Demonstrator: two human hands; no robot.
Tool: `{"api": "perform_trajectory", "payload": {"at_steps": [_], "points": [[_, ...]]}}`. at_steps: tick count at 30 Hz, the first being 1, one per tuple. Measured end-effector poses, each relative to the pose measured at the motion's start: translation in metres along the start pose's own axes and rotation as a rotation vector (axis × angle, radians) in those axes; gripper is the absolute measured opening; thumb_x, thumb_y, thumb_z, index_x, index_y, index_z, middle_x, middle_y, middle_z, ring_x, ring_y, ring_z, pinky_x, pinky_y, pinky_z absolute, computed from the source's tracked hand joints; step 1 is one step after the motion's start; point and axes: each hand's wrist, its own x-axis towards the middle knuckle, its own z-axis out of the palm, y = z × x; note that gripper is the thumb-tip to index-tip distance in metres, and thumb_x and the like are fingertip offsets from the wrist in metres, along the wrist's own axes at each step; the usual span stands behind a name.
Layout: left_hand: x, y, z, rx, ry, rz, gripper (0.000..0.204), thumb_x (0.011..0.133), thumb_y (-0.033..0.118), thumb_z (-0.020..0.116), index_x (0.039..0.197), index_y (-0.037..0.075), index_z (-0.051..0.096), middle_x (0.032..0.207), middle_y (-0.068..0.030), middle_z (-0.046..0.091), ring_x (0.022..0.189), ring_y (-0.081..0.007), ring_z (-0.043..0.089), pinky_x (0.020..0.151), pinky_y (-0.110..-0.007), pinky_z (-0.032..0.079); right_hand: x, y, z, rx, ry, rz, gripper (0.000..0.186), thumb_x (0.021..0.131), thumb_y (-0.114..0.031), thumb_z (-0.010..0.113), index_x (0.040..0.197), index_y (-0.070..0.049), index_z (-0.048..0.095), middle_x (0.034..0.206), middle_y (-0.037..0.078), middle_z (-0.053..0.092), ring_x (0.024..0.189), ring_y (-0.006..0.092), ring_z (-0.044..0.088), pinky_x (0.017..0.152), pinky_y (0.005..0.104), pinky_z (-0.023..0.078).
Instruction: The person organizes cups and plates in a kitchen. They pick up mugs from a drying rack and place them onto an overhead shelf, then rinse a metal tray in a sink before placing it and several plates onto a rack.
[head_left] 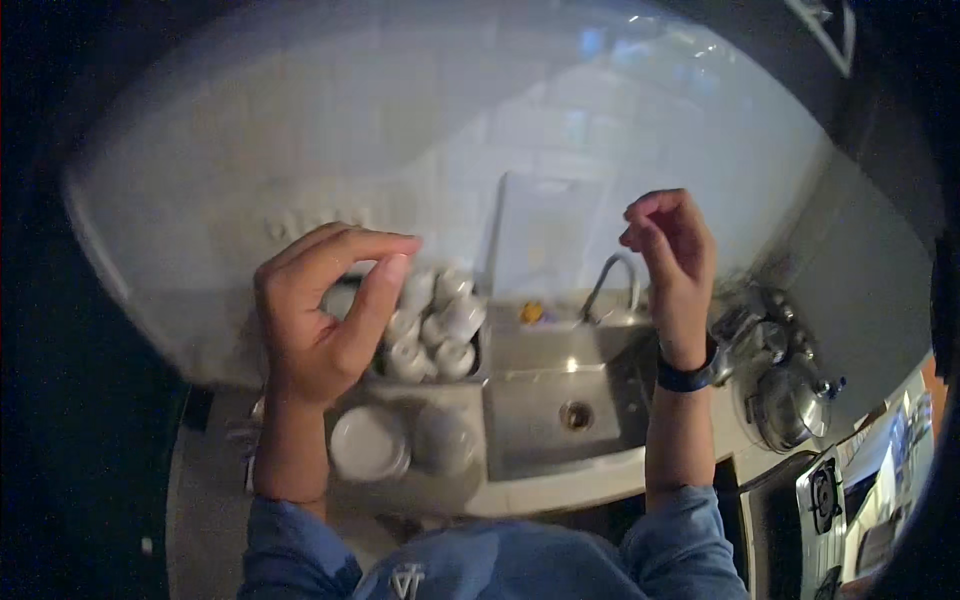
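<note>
My left hand (325, 300) is raised in the air over the left part of the counter, thumb tip and fingertips brought together in a loose pinch with nothing visible between them. Up on the right, my right hand (675, 250) hangs before the wall beside the faucet (612, 275), its fingers curled in toward the thumb, also without a visible object. A dark watch (688, 376) is on the right wrist. Behind and below the left hand, several white cups (435, 330) stand in a dark rack. White plates (368, 443) and pale bowls (445, 440) sit in front of them.
A steel sink (520, 455) is set into the counter in the middle. Behind it lean a white cutting board (545, 235) and a small yellow-orange item (532, 312). Steel pots with a lid (790, 405) crowd the right corner, near a gas stove (825, 500).
</note>
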Motion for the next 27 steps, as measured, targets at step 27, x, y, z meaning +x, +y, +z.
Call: {"api": "perform_trajectory", "payload": {"at_steps": [27], "points": [[-0.343, -0.138, -0.09, -0.182, -0.435, -1.019, 0.019, 0.086, 0.016, 0.06, 0.096, 0.002, 0.065, 0.081, -0.0088, 0.066, 0.073, -0.0131, 0.061, 0.068, -0.027, 0.048, -0.141, 0.334, 0.17, -0.942, -0.165, 0.837, 0.072, 0.076, -0.055, 0.059, 0.115, 0.005, 0.052, 0.115, 0.029, 0.053, 0.11, 0.0397, 0.051, 0.093, 0.0421, 0.041]]}}
